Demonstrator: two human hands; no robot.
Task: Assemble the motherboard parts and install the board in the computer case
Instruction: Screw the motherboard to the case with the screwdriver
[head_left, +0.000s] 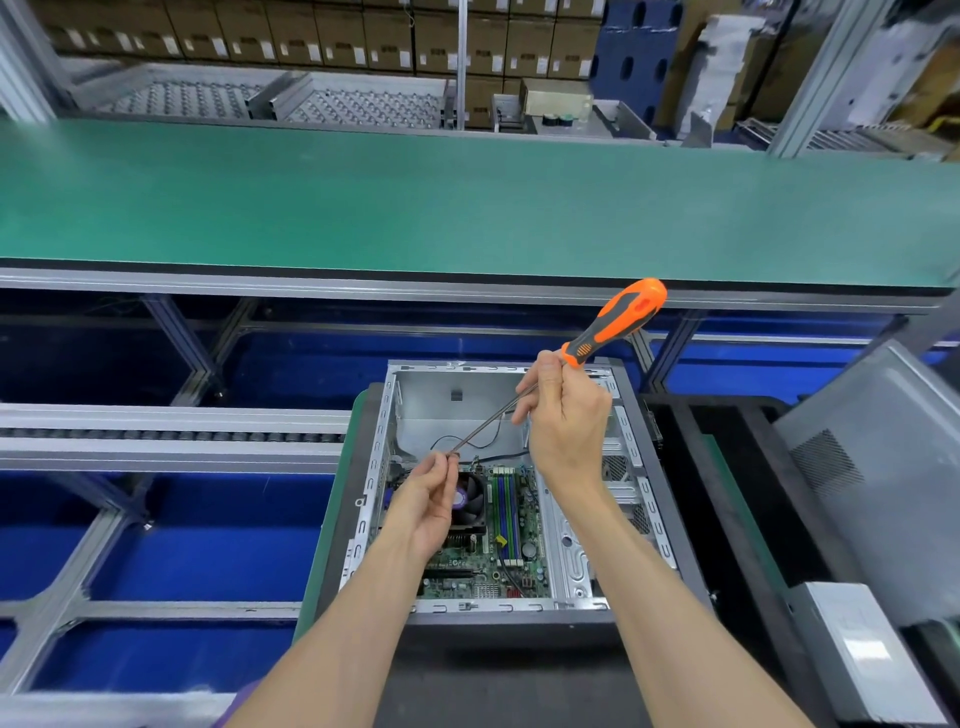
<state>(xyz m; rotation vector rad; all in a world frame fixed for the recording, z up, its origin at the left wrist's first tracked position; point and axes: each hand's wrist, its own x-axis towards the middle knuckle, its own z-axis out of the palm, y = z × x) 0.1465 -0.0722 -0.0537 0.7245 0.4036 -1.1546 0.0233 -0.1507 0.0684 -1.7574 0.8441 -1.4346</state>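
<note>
Orange-handled screwdriver (613, 325) slanting over open computer case (636, 410); right hand (563, 410) gripping it just below handle. Left hand (431, 499) pinching shaft tip, screw there too small to tell. Motherboard (511, 540) lying inside case, near side. Board looking stiff but fragile: holding by edges, sparing fan (470, 501). Case sitting on dark tabletop (727, 493); green conveyor (467, 202) running beyond, cardboard boxes (363, 36) stacking far back.

Head camera looks forward and down, close over the open case (644, 467).
</note>
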